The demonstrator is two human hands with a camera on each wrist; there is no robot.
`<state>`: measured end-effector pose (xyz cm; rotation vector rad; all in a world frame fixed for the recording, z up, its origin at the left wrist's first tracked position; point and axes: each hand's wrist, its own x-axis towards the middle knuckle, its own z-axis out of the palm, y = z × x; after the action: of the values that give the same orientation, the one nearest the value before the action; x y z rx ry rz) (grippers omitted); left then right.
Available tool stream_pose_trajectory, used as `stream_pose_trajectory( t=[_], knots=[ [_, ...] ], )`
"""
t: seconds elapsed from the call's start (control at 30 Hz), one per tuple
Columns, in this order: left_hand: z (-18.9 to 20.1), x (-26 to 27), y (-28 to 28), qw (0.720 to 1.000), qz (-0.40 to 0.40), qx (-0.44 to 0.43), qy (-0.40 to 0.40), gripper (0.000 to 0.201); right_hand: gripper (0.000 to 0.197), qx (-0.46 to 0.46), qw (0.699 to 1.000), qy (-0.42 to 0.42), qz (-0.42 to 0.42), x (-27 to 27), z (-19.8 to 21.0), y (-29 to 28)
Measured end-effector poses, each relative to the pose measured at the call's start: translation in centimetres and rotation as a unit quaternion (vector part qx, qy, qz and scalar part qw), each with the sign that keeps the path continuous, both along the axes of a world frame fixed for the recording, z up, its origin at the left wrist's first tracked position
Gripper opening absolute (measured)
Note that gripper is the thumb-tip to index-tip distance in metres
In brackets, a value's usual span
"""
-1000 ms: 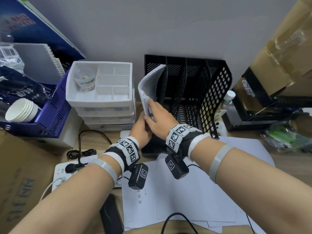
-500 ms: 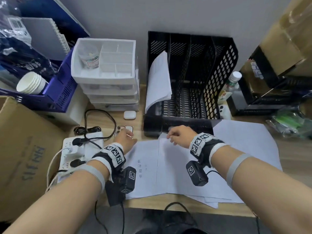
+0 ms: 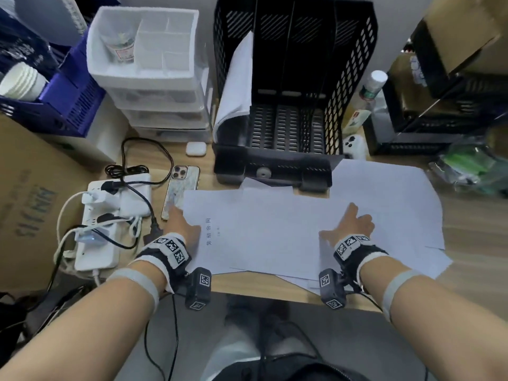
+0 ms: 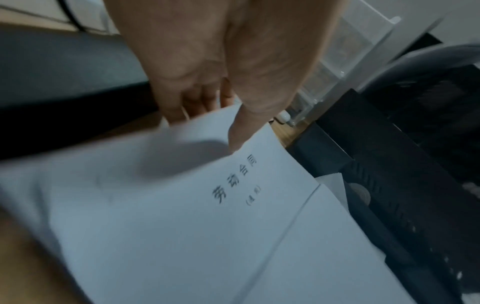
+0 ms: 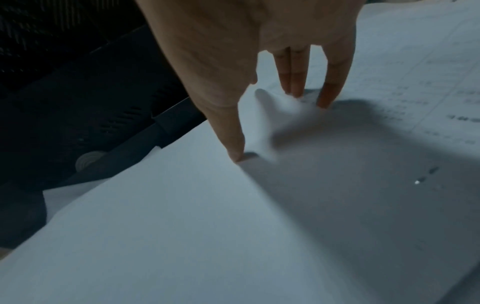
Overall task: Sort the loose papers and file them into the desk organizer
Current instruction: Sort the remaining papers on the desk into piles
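Observation:
The black mesh desk organizer point(image 3: 351, 78) stands at the back of the desk, and a sheaf of white papers point(image 3: 236, 86) leans in its leftmost slot. Loose white sheets point(image 3: 384, 193) lie spread in front of it. My left hand point(image 3: 180, 224) is at the left edge of the top sheet with a printed title point(image 3: 247, 229). In the left wrist view that hand point(image 4: 207, 123) pinches the titled sheet point(image 4: 182, 205), thumb on top and fingers under the edge. My right hand point(image 3: 354, 224) rests on the papers to the right. Its point(image 5: 280, 115) straight fingertips point(image 5: 324, 98) press the sheet point(image 5: 182, 205).
A phone point(image 3: 180, 188), a power strip point(image 3: 101, 229) with cables and an earbud case point(image 3: 195, 148) lie left of the papers. A white drawer unit point(image 3: 154, 78) stands beside the organizer and a cardboard box point(image 3: 27, 202) at far left. A bottle point(image 3: 371, 86) stands at the right.
Both hands left the sheaf in the organizer's left slot and came down to the loose papers. The left hand now holds the titled sheet's edge and the right lies on the pile.

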<state>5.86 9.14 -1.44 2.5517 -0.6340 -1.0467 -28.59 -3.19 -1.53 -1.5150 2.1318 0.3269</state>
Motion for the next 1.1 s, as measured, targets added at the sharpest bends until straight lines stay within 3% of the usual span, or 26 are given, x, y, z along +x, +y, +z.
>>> stream_pose_trajectory(
  t=[0.13, 0.23, 0.37, 0.43, 0.5, 0.57, 0.63, 0.73, 0.8, 0.9, 1.0, 1.1],
  knots=[
    [1.2, -0.9, -0.1, 0.999, 0.006, -0.033, 0.035, 0.040, 0.089, 0.013, 0.985, -0.153, -0.077, -1.7, 0.5, -0.6],
    [1.9, -0.7, -0.1, 0.998, 0.016, -0.063, 0.023, 0.039, 0.068, 0.027, 0.962, -0.250, -0.104, -3.1, 0.6, -1.0],
    [2.8, -0.9, 0.2, 0.992, 0.053, -0.112, 0.023, 0.041, 0.026, -0.044, 0.944, -0.324, -0.048, -4.2, 1.9, -0.7],
    [3.3, -1.4, 0.1, 0.988, 0.061, -0.137, -0.019, 0.048, 0.019, -0.074, 0.935, -0.346, -0.042, -4.4, 2.7, -0.4],
    [3.5, -2.0, -0.1, 0.987, 0.038, -0.154, -0.027, 0.047, 0.022, -0.073, 0.905, -0.407, -0.099, -4.5, 3.7, -0.2],
    [3.9, -3.0, -0.6, 0.988, 0.011, -0.144, 0.056, 0.035, 0.019, -0.058, 0.853, -0.494, -0.159, -4.6, 4.6, 0.0],
    [4.8, -4.3, -1.1, 0.977, 0.033, -0.110, 0.179, 0.031, 0.021, -0.065, 0.806, -0.563, -0.174, -4.6, 5.9, 0.3],
    [6.6, -5.2, -1.4, 0.934, 0.105, -0.072, 0.335, 0.050, 0.023, -0.087, 0.736, -0.645, -0.185, -4.6, 8.2, 0.6],
    [7.1, -4.9, -1.4, 0.900, 0.116, -0.077, 0.413, 0.059, 0.026, -0.096, 0.714, -0.667, -0.190, -4.7, 9.3, 0.7],
    [7.1, -4.3, -1.3, 0.895, 0.027, -0.040, 0.443, 0.071, 0.032, -0.097, 0.737, -0.647, -0.169, -5.5, 9.2, 1.3],
    [6.2, -4.4, -0.8, 0.913, -0.070, 0.012, 0.401, 0.073, 0.036, -0.069, 0.812, -0.555, -0.170, -6.4, 7.7, 2.5],
    [4.2, -4.9, 0.1, 0.920, -0.110, 0.030, 0.375, 0.060, 0.032, -0.048, 0.893, -0.423, -0.148, -7.2, 5.8, 3.6]
  ],
)
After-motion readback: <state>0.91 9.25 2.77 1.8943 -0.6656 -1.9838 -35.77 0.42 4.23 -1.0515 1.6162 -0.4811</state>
